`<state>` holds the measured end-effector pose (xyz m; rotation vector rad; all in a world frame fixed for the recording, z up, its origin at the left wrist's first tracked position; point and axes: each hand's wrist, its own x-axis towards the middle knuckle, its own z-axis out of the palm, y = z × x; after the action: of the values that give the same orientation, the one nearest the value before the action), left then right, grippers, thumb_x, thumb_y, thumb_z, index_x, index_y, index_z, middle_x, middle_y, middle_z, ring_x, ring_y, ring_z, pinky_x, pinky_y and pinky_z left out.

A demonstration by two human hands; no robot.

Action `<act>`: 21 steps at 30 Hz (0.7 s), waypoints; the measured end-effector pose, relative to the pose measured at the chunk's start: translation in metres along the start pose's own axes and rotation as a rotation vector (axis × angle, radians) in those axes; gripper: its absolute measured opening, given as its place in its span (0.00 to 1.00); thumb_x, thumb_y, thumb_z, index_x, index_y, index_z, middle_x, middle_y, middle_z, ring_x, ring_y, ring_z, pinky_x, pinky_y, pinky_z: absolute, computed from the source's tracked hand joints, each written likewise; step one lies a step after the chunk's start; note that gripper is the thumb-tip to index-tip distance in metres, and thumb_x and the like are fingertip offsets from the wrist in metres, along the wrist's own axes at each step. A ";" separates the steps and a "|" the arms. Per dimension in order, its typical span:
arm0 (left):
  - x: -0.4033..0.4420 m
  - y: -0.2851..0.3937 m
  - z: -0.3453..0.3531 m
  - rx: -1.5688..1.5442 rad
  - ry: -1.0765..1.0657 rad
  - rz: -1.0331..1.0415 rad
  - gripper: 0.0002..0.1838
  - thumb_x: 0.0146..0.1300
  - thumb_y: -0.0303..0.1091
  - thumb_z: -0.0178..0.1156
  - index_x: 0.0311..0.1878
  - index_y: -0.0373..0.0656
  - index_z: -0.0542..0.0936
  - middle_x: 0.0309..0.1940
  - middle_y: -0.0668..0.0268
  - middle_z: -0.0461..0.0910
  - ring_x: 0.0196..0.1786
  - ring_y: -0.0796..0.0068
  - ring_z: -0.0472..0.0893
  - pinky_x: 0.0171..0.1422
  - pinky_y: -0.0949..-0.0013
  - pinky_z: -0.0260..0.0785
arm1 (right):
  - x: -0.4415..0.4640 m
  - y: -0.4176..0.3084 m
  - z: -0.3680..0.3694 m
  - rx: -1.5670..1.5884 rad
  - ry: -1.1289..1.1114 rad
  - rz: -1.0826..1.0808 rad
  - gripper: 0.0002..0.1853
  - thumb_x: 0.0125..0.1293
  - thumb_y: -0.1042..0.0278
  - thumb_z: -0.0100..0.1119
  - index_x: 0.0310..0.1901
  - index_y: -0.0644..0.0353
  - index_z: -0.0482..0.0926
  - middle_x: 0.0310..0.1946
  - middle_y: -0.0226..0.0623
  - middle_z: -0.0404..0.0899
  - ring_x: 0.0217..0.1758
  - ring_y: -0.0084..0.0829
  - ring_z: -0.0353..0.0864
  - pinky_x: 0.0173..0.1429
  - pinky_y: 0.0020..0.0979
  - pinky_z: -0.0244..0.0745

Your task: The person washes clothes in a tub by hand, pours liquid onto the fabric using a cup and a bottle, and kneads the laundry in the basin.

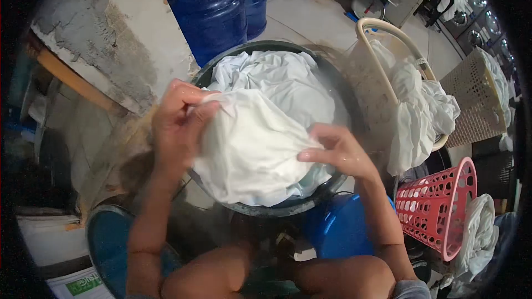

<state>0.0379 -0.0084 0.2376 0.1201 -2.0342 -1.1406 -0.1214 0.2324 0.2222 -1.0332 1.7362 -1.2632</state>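
Note:
A white cloth (252, 147) is stretched between my two hands above a large dark round tub (346, 99). My left hand (183, 124) pinches its upper left edge between thumb and fingers. At the cloth's right edge, my right hand (335, 149) grips it in the same way. More pale wet cloth (282, 80) lies heaped in the tub behind the held piece, which hides part of the tub's front.
Blue water bottles (216, 22) stand behind the tub. To the right are a beige basket (371, 61) with white cloth, a perforated basket (471, 99) and a tipped pink basket (429, 205). A blue container (349, 230) sits near my knees, a teal tub (113, 243) at left.

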 end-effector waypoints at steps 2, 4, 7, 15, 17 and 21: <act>0.008 0.014 -0.011 0.150 -0.014 0.017 0.05 0.55 0.22 0.65 0.35 0.40 0.81 0.34 0.66 0.74 0.38 0.75 0.74 0.43 0.74 0.66 | -0.002 -0.002 -0.001 0.014 0.076 -0.303 0.13 0.58 0.64 0.70 0.32 0.62 0.76 0.29 0.26 0.70 0.39 0.20 0.68 0.46 0.23 0.64; 0.013 0.024 -0.022 0.306 -0.044 0.095 0.07 0.55 0.22 0.64 0.38 0.39 0.82 0.35 0.64 0.76 0.41 0.74 0.75 0.45 0.73 0.67 | -0.005 -0.008 -0.007 -0.112 0.110 -0.352 0.13 0.59 0.64 0.69 0.30 0.60 0.75 0.26 0.23 0.68 0.35 0.16 0.66 0.41 0.22 0.63; 0.017 0.034 -0.029 0.377 -0.001 0.176 0.07 0.57 0.22 0.63 0.39 0.38 0.81 0.36 0.63 0.77 0.41 0.72 0.76 0.47 0.71 0.68 | -0.019 -0.040 -0.010 0.047 0.095 -0.096 0.14 0.59 0.64 0.70 0.31 0.60 0.73 0.27 0.23 0.70 0.34 0.16 0.67 0.41 0.20 0.64; 0.034 0.053 -0.036 0.420 0.131 0.253 0.07 0.59 0.18 0.59 0.40 0.37 0.82 0.38 0.61 0.81 0.40 0.71 0.79 0.48 0.72 0.71 | -0.040 -0.078 -0.043 -0.712 0.387 -0.392 0.26 0.40 0.73 0.76 0.46 0.60 0.81 0.38 0.35 0.77 0.39 0.29 0.75 0.45 0.28 0.70; 0.036 0.052 -0.039 0.257 0.228 0.274 0.06 0.62 0.21 0.59 0.41 0.37 0.81 0.39 0.63 0.81 0.41 0.75 0.78 0.48 0.74 0.70 | -0.046 -0.091 -0.045 -0.853 0.619 -0.544 0.29 0.37 0.75 0.75 0.48 0.59 0.81 0.42 0.37 0.77 0.43 0.34 0.75 0.49 0.32 0.71; 0.035 0.039 -0.051 0.190 0.189 0.078 0.05 0.66 0.25 0.58 0.42 0.37 0.81 0.39 0.68 0.79 0.41 0.79 0.76 0.49 0.75 0.68 | -0.044 -0.057 -0.045 -1.032 0.550 -0.304 0.28 0.38 0.74 0.73 0.48 0.59 0.80 0.44 0.39 0.80 0.46 0.42 0.78 0.60 0.37 0.67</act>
<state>0.0587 -0.0352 0.3024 0.2319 -1.9565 -0.8534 -0.1334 0.2780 0.2930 -1.6565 2.8754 -0.8064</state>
